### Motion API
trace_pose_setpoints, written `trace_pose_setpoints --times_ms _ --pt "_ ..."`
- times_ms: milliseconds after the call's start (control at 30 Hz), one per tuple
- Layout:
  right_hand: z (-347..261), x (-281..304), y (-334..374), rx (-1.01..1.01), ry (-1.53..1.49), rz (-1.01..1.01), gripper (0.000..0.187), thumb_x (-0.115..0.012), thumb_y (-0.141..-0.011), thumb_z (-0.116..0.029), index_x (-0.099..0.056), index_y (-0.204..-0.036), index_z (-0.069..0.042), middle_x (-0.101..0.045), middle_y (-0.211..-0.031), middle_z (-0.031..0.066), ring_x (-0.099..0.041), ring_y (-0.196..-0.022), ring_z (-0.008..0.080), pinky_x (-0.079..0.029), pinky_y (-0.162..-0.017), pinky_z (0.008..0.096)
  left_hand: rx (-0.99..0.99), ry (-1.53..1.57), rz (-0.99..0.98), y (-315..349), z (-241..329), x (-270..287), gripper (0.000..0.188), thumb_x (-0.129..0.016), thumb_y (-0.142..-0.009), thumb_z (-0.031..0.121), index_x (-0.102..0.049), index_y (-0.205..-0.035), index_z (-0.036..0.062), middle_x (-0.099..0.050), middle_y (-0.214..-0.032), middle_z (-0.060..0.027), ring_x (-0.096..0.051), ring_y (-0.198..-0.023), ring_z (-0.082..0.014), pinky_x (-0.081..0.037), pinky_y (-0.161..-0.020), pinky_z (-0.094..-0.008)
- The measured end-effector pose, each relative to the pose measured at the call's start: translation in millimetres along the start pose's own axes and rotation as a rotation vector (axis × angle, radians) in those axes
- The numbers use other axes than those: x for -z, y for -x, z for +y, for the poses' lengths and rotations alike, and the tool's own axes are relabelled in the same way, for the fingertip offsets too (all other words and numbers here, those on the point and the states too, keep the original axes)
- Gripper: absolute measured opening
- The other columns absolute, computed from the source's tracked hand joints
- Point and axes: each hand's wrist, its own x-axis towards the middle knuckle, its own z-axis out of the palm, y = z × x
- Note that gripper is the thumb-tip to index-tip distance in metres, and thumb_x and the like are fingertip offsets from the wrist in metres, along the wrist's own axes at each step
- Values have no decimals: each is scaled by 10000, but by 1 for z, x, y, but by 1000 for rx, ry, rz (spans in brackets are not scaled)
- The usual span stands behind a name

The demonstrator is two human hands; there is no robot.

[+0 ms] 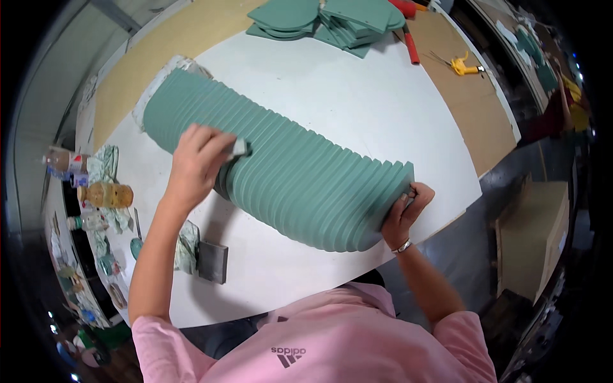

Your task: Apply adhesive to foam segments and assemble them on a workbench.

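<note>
A long row of thin green boards (300,179) with rounded ends stands on edge, packed face to face, slanting across the white table. My left hand (201,156) is closed around a small pale grey block (241,147), which touches the boards' edges near the middle of the row. At the row's right end, my right hand (407,214) grips the last board with bent fingers; part of that grip is hidden. A white wrapped bundle (138,110) sits against the row's far left end.
More green boards (332,22) lie stacked at the far edge of the white table (357,102). A yellow air blow gun (465,66) and red-handled tool (410,46) lie right. Bottles (110,195) stand left; a dark grey block (212,262) lies near my left forearm.
</note>
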Motion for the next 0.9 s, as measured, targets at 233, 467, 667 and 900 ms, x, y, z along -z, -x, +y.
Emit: trace_pose_setpoints --times_ms 233,467,667,900 --pt "-11 -13 0 -37 1 7 216 -398 -892 -62 -440 -1088 15 -364 -1045 96 -366 -904 182 -360 -875 324 -102 -37 8 -63 -23 -22 209 -708 -757 31 -671 -963 43 -594 -896 -102 -558 -861 -302 -468 -776 -398" --pt "-4 -4 5 -70 -36 44 310 -432 -804 -1 -469 -1112 17 -413 -1050 152 -424 -959 278 -381 -883 376 -75 -83 -79 -17 -6 -4 215 -715 -760 16 -681 -971 31 -595 -863 -113 -568 -809 -317 -484 -736 -413" --pt "-4 -7 4 -49 -16 21 371 -418 -750 34 -472 -1116 10 -408 -1047 143 -424 -961 275 -383 -885 374 -15 -34 6 -48 -18 -12 305 -754 -712 14 -687 -1010 17 -590 -859 -130 -584 -815 -316 -486 -733 -410" --pt "-8 -4 2 -56 -31 4 377 -409 -733 33 -471 -1104 4 -400 -1026 133 -416 -940 256 -380 -874 354 113 42 -73 23 -19 8 287 -724 -747 1 -687 -1030 40 -617 -924 -122 -574 -843 -337 -484 -739 -396"
